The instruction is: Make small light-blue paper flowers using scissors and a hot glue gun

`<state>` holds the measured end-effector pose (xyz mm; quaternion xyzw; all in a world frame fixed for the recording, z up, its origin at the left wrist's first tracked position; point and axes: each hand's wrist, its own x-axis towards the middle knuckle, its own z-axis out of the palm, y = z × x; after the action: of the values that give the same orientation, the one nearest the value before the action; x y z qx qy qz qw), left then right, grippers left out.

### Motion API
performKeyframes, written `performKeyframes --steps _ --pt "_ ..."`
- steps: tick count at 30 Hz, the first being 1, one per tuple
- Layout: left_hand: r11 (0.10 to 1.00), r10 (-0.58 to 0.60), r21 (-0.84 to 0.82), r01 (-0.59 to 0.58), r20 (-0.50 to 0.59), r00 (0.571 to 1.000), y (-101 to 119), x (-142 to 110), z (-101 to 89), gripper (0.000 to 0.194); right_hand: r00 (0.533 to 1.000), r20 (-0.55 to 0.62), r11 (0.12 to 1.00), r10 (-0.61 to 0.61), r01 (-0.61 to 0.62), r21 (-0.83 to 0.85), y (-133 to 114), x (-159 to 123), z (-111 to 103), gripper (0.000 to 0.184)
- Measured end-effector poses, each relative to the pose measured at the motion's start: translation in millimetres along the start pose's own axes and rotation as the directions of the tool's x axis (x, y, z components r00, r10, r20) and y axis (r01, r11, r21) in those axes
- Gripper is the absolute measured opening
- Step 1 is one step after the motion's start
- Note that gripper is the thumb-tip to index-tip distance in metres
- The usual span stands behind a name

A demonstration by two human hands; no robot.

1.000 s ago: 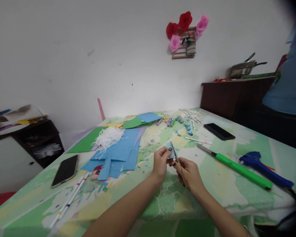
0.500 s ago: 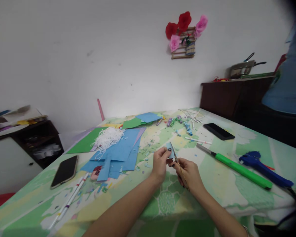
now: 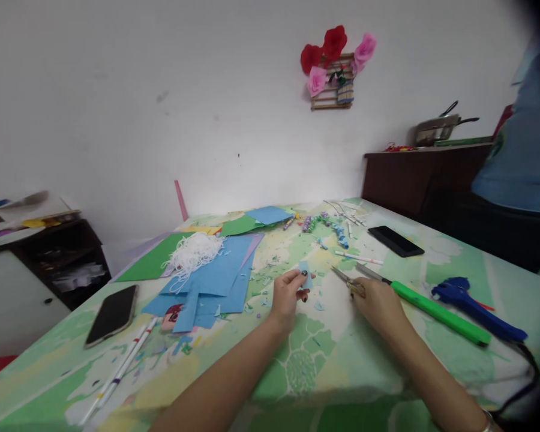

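Observation:
Between the fingers of my left hand (image 3: 288,294) is a small piece of light blue paper (image 3: 305,273), held upright over the middle of the table. My right hand (image 3: 378,303) is closed around the handles of a pair of scissors (image 3: 348,281), low over the cloth, with the blades pointing up and left toward the paper but apart from it. Tiny blue paper scraps (image 3: 318,306) lie on the cloth below. Just beyond the scissors rests a green-handled knife (image 3: 438,312), its blade partly behind them.
Blue paper sheets (image 3: 240,264) and a heap of white string (image 3: 195,255) lie to the left, near a phone (image 3: 112,315) and white sticks (image 3: 121,369). A second phone (image 3: 396,241) and a blue glue gun (image 3: 479,309) are at right. Beyond stands a person in blue (image 3: 517,150).
My right hand has moved right with the scissors, away from the blue paper and down toward the table. My left hand still holds the paper in nearly the same place.

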<state>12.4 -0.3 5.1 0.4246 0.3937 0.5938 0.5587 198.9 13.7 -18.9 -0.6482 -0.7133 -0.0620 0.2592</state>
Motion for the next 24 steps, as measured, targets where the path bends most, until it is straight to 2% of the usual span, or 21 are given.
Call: performKeyframes --steps 1,3,5,7,9,12,16,19,24 --pt "1.000 -0.003 0.004 0.003 0.009 1.000 -0.2 -0.2 -0.1 0.018 0.997 -0.053 0.997 -0.060 0.062 0.039 -0.9 -0.1 -1.3 0.021" --pt "1.000 -0.008 0.013 0.007 0.027 1.000 -1.4 -0.3 -0.8 0.020 0.977 -0.156 0.957 -0.145 0.179 0.229 -9.5 -0.5 -4.7 0.024" --pt "1.000 -0.025 -0.002 0.025 0.042 0.999 -3.1 0.1 -1.8 0.020 0.965 -0.186 0.826 -0.187 0.256 0.501 -23.7 -0.4 -7.1 0.025" --pt "0.996 -0.058 -0.057 0.061 0.053 0.997 -4.7 0.9 -2.7 0.018 0.961 -0.170 0.671 -0.219 0.274 0.689 -38.1 0.9 -6.7 0.023" --pt "0.985 -0.109 -0.125 0.117 0.070 0.992 -5.9 1.6 -3.3 0.016 0.965 -0.152 0.577 -0.213 0.249 0.778 -48.2 2.9 -3.1 0.018" --pt "0.964 -0.190 -0.172 0.204 0.093 0.977 -6.7 2.0 -3.5 0.017 0.978 -0.114 0.486 -0.174 0.186 0.854 -52.5 5.1 4.6 0.009" --pt "0.960 -0.215 -0.159 0.231 0.112 0.970 -6.7 1.8 -3.5 0.020 0.991 -0.013 0.346 -0.130 0.058 0.936 -49.6 4.1 9.0 0.010" --pt "0.977 -0.169 -0.105 0.185 0.145 0.975 -6.1 2.4 -4.1 0.025 0.993 0.068 0.283 -0.092 -0.040 0.958 -49.3 2.9 7.0 0.011" --pt "0.999 0.038 -0.015 -0.037 0.099 0.994 -4.5 2.8 -4.2 0.036 0.985 0.165 0.275 0.048 -0.172 0.946 -48.2 3.1 3.1 0.017"
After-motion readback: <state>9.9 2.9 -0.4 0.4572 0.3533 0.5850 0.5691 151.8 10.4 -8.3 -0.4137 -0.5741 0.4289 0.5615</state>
